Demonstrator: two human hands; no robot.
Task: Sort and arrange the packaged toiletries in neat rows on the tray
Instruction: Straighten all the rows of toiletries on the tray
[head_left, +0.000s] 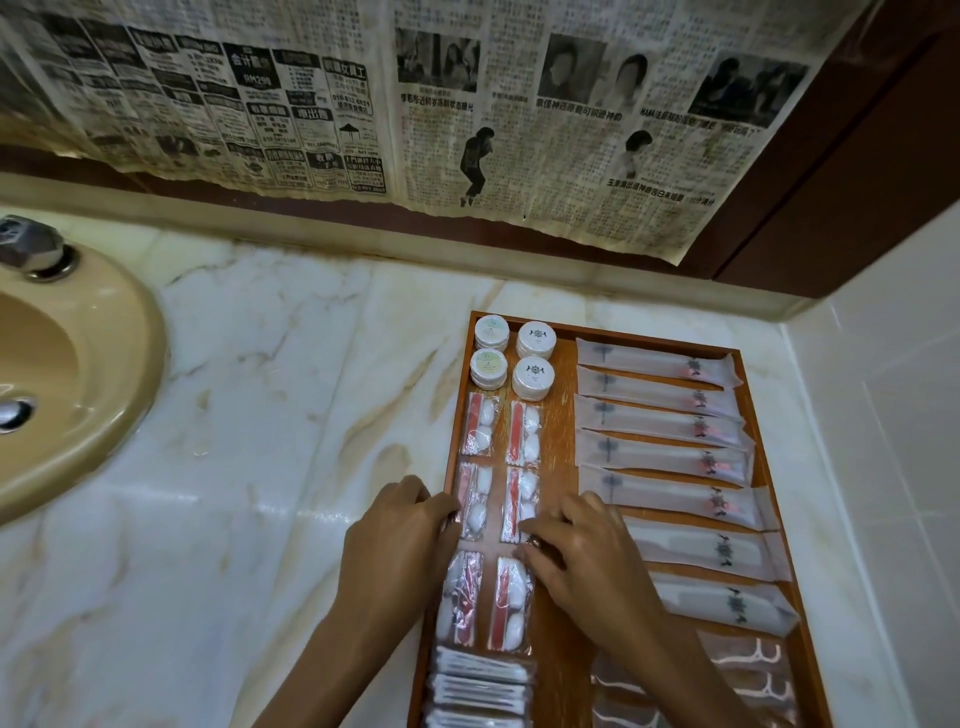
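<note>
The table (270, 467) carries the tray (558, 467), which fills the lower right of the frame with its long axis running up the frame. Its right column holds eight long sachets (660, 395), each lying crosswise; below them sit at least three comb packs (748, 670), partly cut off.

The left side holds two columns. I count four round jars (535, 339) at the top, six cotton kits (522, 434) in three pairs beneath, and at least three swab packs (480, 693) at the bottom edge.

The middle pair of kits lies between my hands, long axes up the frame. My left hand (400, 540) rests at the tray's left rim, fingertips curled against the left kit (472, 501). My right hand (582, 545) touches the right kit (517, 504), fingers bent, nothing lifted. Judged next: squaring this pair inward, each hand nearer its own kit.
</note>
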